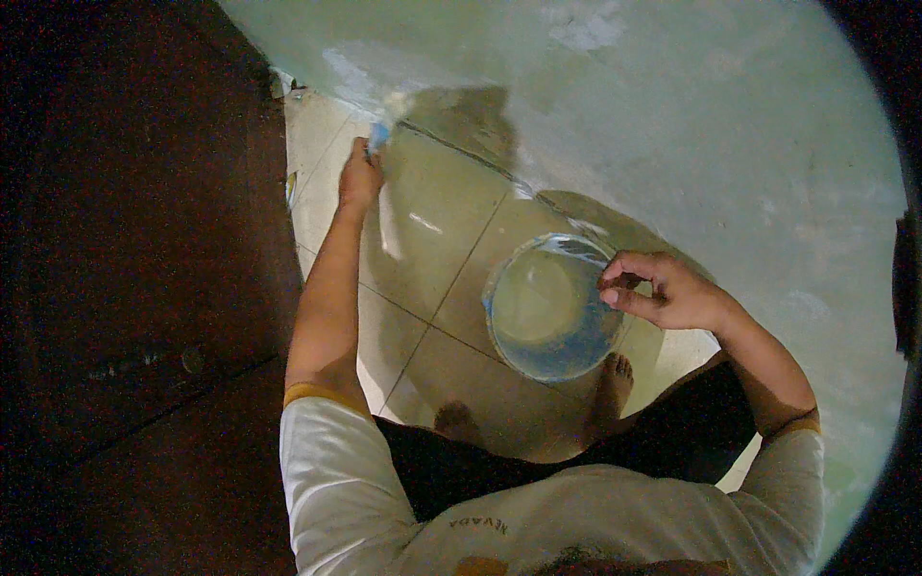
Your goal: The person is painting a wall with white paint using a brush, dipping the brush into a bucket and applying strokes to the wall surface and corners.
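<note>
My left hand [361, 176] reaches forward and is closed around a small blue-handled paintbrush [378, 135]. Its pale head is blurred and lies against the foot of the wall [691, 129], where wall and floor meet. In front of me is a round, translucent plastic bucket [533, 295] with pale liquid low inside and whitish smears near the rim. At the bucket's right side, my right hand [659, 288] has thumb and fingers pinched together over the rim. Exactly which part of the rim or handle they grip is partly hidden.
Pale floor tiles [432, 288] with dark joints lie below. A dark brown wooden surface [144, 252] stands along the left. The green-grey wall has whitish patches and rises at the front and right. My bare foot [616, 381] is close to the bucket.
</note>
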The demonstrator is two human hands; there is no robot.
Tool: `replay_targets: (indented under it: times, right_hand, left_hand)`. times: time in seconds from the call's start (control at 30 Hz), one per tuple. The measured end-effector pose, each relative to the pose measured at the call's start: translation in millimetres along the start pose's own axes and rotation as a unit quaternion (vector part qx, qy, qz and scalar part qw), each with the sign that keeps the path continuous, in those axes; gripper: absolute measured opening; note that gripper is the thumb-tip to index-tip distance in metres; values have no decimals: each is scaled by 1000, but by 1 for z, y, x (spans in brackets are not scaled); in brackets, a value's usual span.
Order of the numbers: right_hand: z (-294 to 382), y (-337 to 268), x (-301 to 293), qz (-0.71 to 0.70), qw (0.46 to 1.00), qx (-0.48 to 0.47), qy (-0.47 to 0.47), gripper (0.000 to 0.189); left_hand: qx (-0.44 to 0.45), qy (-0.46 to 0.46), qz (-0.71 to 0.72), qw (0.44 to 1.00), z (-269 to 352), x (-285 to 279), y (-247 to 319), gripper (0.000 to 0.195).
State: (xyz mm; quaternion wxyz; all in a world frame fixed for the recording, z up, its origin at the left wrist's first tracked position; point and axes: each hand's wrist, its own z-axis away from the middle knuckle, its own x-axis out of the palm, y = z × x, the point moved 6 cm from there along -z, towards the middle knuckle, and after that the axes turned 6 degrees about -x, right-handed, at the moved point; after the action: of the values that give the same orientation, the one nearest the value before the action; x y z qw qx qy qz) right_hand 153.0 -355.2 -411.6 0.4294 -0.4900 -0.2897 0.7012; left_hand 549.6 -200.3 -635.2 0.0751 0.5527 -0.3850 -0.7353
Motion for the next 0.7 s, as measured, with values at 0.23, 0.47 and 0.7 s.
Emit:
replay_targets:
  times: [0.23,0.47,0.7]
  right_hand:
    - [-5,-2,-3,-1,1000,-4,2,17]
    - [-6,-1,-4,23,1000,-20,-5,17]
    - [-9,-1,-5,-8,1000,-22,1,21]
  left_hand:
    - [-84,-2,52,995,-20,12,-10,33]
    - [87,-21,35,995,96,66,97,35]
    - [210,-91,20,973,124,46,121,23]
